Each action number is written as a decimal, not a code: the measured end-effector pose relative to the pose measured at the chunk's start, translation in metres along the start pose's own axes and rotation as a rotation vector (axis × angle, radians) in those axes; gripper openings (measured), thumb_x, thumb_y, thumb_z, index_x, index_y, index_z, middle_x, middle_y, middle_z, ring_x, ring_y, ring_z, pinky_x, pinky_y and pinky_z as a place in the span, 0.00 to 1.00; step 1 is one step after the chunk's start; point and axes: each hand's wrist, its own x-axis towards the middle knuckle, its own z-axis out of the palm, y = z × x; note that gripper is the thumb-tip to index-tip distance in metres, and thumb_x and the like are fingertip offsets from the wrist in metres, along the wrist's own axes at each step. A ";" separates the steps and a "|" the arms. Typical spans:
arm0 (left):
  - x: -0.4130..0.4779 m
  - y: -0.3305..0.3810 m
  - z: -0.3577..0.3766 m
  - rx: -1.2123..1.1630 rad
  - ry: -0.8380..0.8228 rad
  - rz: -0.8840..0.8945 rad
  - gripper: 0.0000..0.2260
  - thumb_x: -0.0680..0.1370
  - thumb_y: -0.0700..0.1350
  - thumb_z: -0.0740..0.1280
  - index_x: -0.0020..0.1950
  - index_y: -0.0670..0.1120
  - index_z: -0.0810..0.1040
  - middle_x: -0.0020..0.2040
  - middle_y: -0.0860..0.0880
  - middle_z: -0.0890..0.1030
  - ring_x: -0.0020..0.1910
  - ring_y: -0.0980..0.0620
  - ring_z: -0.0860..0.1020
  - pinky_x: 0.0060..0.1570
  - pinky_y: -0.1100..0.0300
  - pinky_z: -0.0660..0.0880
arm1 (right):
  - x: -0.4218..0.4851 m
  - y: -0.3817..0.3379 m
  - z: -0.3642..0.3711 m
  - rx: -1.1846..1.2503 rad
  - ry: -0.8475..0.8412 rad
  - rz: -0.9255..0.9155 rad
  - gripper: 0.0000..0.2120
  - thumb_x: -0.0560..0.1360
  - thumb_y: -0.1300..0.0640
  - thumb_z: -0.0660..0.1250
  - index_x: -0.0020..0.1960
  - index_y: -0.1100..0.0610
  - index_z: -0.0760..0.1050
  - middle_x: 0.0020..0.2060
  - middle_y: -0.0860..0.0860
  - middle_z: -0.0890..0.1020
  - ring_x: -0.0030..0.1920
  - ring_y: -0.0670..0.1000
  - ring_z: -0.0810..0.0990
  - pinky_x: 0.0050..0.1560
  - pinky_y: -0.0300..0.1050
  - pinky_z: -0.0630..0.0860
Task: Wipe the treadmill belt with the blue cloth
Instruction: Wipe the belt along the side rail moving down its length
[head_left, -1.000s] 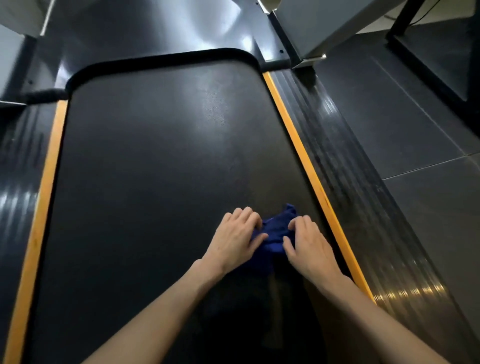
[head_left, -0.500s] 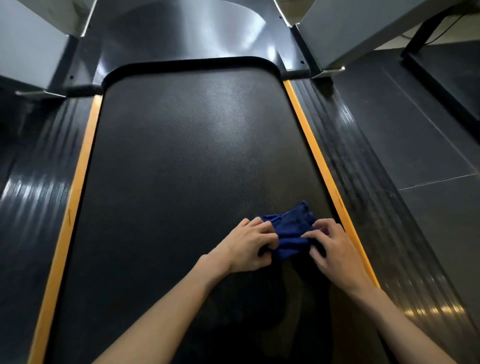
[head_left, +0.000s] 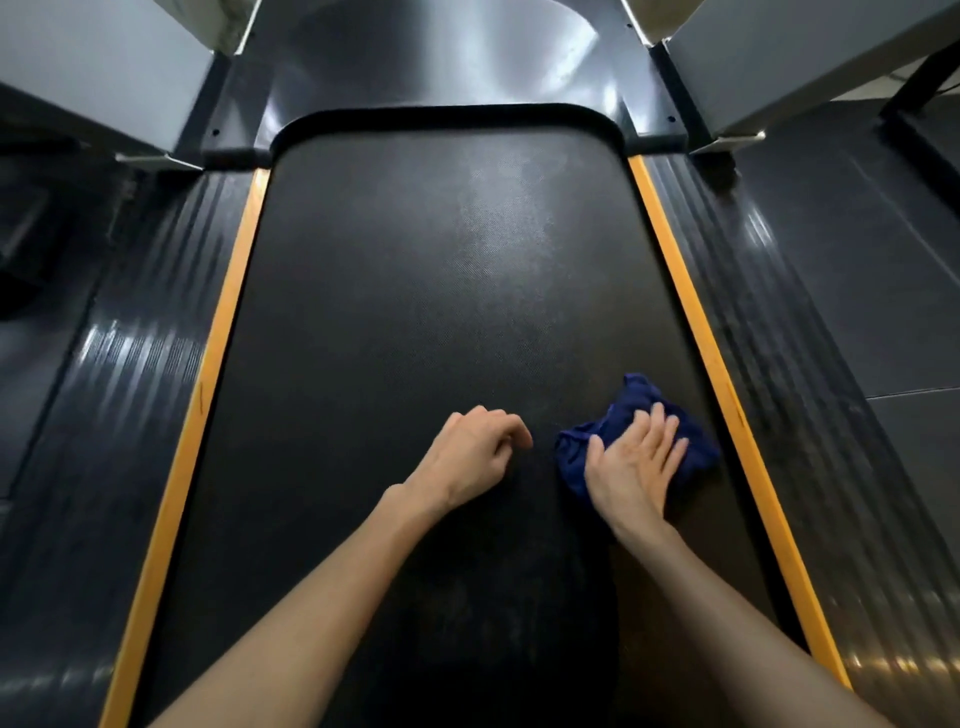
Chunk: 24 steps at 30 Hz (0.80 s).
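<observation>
Cloth (head_left: 631, 397) half hidden under flat right hand (head_left: 634, 465), left hand (head_left: 467, 454) loosely curled

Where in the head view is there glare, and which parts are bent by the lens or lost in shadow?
Head view: pale glare sits on the far middle of the treadmill belt and streaks the left side rail; the wide lens bows the right orange strip; the belt between the forearms sinks into deep shadow; the blue cloth, right hand and left hand are sharp.
</observation>
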 end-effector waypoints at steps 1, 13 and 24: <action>-0.001 -0.004 -0.004 -0.010 0.017 -0.026 0.12 0.77 0.39 0.59 0.53 0.51 0.78 0.51 0.54 0.80 0.52 0.55 0.74 0.56 0.56 0.70 | 0.007 -0.002 0.000 -0.012 0.000 -0.047 0.30 0.78 0.53 0.58 0.75 0.62 0.51 0.76 0.58 0.49 0.76 0.56 0.43 0.73 0.55 0.37; -0.024 -0.028 -0.017 -0.096 0.150 -0.309 0.14 0.77 0.36 0.58 0.51 0.50 0.80 0.50 0.51 0.79 0.53 0.52 0.73 0.61 0.50 0.69 | 0.013 0.014 -0.001 0.171 0.094 -0.029 0.27 0.78 0.55 0.58 0.75 0.52 0.55 0.77 0.52 0.49 0.76 0.54 0.44 0.73 0.59 0.37; -0.028 -0.052 -0.024 -0.142 0.286 -0.434 0.15 0.75 0.34 0.57 0.48 0.48 0.81 0.49 0.51 0.80 0.52 0.51 0.73 0.58 0.52 0.70 | -0.001 -0.019 0.041 0.096 0.236 -0.195 0.26 0.76 0.49 0.52 0.72 0.55 0.65 0.73 0.60 0.62 0.72 0.66 0.58 0.70 0.62 0.53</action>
